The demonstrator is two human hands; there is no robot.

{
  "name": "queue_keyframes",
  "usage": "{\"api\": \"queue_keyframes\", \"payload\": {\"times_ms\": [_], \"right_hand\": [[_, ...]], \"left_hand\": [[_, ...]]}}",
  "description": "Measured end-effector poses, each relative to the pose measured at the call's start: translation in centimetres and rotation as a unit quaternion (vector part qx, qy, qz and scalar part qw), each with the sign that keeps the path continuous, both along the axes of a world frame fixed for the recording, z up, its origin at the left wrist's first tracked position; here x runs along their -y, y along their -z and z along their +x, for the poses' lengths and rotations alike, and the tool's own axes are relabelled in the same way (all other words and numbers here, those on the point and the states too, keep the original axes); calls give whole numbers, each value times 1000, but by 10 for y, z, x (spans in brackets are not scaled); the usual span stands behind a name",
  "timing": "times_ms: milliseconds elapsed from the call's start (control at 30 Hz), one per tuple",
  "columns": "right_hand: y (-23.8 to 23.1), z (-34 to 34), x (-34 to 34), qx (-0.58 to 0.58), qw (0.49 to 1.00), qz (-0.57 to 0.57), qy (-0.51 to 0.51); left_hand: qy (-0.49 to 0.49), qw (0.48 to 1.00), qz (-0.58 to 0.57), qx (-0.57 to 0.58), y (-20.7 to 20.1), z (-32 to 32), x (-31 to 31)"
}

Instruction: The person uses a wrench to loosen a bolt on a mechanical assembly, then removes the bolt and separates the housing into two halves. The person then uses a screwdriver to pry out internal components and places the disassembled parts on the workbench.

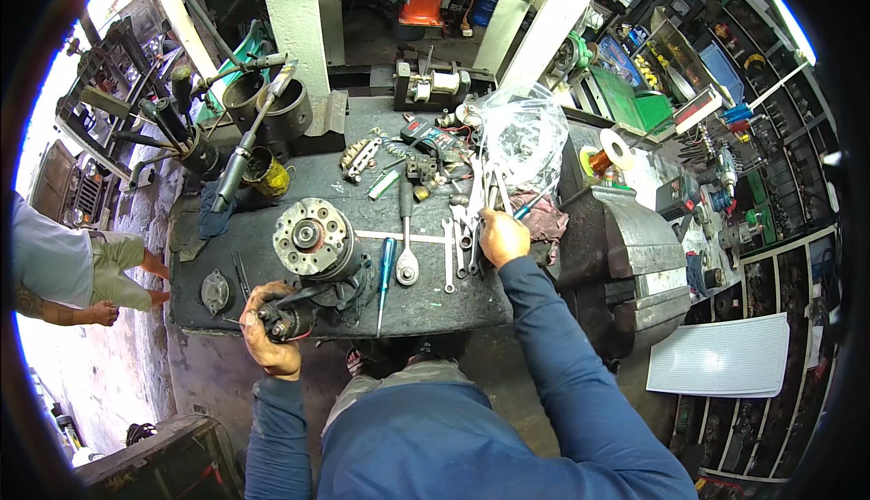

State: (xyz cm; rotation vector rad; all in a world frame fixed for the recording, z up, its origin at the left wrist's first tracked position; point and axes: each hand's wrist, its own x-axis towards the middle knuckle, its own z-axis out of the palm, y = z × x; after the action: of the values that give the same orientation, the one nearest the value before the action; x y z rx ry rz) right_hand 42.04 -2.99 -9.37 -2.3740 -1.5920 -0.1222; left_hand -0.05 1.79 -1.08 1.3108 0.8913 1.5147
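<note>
- While the left hand (272, 355) cradles a dark fitting (290, 321), the metal drum (315, 242) sits just beyond it.
- Drum's probably heavy, maybe greasy; I'd grab both sides.
- Right hand (505, 239) is bunched beside wrenches (449, 251); can't tell if gripping.

Bench (471, 312): left hand (267, 341) around dark part (292, 322) beside drum (313, 239); right hand (505, 238) at wrenches (449, 257); 1 ratchet (407, 251), 1 screwdriver (387, 263) between drum and wrenches.
</note>
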Motion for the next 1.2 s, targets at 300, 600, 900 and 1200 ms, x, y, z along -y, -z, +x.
{"api": "queue_keyframes", "payload": {"times_ms": [300, 600, 900, 1200], "right_hand": [[9, 26, 9, 106, 984, -25, -144], [11, -1, 61, 38, 998, -34, -23], [3, -19, 54, -78, 992, -48, 88], [5, -24, 27, -211, 961, 4, 181]], "left_hand": [[22, 1000, -10, 7, -5, 0, 2], [19, 1000, -10, -9, -9, 1, 3], [-8, 1000, -9, -14, -2, 2, 1], [-6, 1000, -6, -20, -3, 1, 1]]}}
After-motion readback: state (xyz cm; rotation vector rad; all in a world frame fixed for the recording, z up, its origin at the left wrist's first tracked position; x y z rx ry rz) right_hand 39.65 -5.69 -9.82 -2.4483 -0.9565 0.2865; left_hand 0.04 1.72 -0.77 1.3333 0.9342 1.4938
